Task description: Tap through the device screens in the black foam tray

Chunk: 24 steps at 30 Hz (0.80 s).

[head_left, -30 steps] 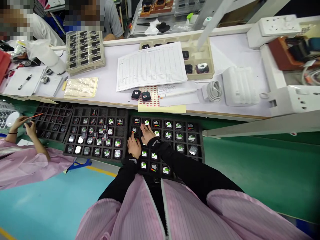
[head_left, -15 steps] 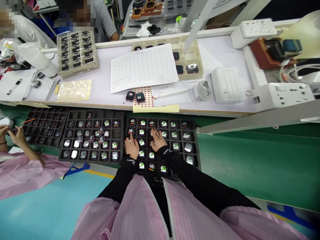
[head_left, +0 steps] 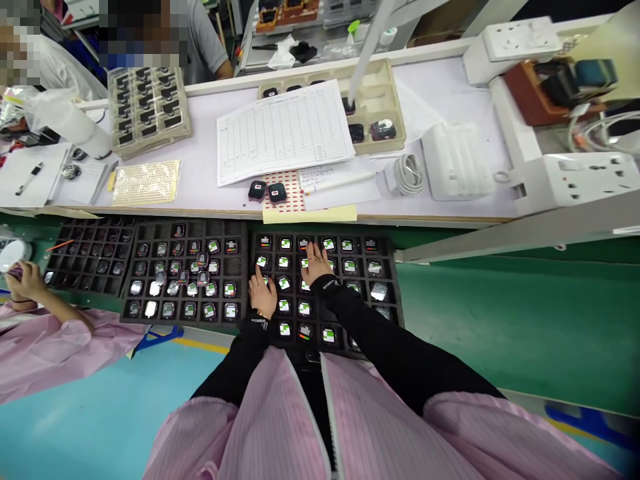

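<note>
Both hands lie on a black foam tray (head_left: pixel 385 248) of small square devices, and since half a second ago the right hand (head_left: pixel 316 263) has slid toward the far rows, its fingers now spread flat over the devices near the far edge. The left hand (head_left: pixel 262 293) has barely shifted and rests near the tray's left edge, fingers loosely apart with the forefinger stretched toward a device (head_left: pixel 262 261) in the second row; neither hand is closed on anything.

The tray sits on a green belt (head_left: pixel 500 320), its far edge just beside the lip of the white workbench (head_left: pixel 200 173) and its left edge touching a second black tray (head_left: pixel 240 230) filled with jumbled devices. To the right the belt lies bare, leaving open room.

The devices are small dark squares, each in its own pocket, most showing a lit green-and-white screen; a few near the right edge look plain silver.

At far left, another person's hands (head_left: pixel 23 280) in pink sleeves work beside a third tray (head_left: pixel 90 230). On the bench lie a printed form (head_left: pixel 283 130), two loose devices (head_left: pixel 267 192) and a coiled white cable (head_left: pixel 409 175).
</note>
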Available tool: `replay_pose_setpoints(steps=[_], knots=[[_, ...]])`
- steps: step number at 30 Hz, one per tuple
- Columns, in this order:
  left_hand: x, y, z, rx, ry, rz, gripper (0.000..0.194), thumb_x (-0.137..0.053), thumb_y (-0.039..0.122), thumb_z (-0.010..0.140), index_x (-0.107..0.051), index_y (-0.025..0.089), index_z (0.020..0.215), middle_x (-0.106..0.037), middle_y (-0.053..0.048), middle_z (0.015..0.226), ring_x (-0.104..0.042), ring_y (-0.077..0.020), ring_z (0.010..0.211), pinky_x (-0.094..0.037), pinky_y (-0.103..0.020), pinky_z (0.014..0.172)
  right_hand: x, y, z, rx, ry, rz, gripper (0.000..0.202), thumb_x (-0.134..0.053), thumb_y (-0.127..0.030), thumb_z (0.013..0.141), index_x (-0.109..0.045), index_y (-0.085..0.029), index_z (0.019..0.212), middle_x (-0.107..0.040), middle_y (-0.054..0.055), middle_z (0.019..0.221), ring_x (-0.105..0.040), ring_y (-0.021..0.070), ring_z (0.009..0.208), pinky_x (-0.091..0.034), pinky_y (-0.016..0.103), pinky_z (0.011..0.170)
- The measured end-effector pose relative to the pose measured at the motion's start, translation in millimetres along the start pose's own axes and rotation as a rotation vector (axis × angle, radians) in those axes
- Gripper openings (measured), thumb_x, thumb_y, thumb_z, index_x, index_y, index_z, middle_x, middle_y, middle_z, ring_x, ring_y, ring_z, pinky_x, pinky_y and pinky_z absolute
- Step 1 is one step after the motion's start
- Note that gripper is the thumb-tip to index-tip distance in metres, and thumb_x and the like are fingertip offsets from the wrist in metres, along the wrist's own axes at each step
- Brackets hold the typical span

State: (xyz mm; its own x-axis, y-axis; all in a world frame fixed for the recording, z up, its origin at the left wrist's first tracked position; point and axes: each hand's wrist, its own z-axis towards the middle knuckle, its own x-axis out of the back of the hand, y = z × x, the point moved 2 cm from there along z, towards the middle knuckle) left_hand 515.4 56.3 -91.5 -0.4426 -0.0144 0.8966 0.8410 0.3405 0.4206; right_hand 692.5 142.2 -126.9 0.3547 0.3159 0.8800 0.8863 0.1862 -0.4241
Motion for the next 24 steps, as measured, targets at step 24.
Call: replay_pose_setpoints(steps=[24], knots=[[20.1,-26.5,-59.5,-0.186,-0.014,-0.229,0.058,-0.036,0.022,0.097,-0.02,0.013,0.152,-0.039,-0.018,0.146,-0.036,-0.0266,0.14,-0.037,-0.047,0.116,-12.8,-88.9,41.7,0.263,-0.074,0.027,0.088,-0.05,-0.019,0.074,-0.017,0.016,0.148,-0.029,0.03,0.153,-0.019,0.0346,0.148,-0.01,0.053,0.124]])
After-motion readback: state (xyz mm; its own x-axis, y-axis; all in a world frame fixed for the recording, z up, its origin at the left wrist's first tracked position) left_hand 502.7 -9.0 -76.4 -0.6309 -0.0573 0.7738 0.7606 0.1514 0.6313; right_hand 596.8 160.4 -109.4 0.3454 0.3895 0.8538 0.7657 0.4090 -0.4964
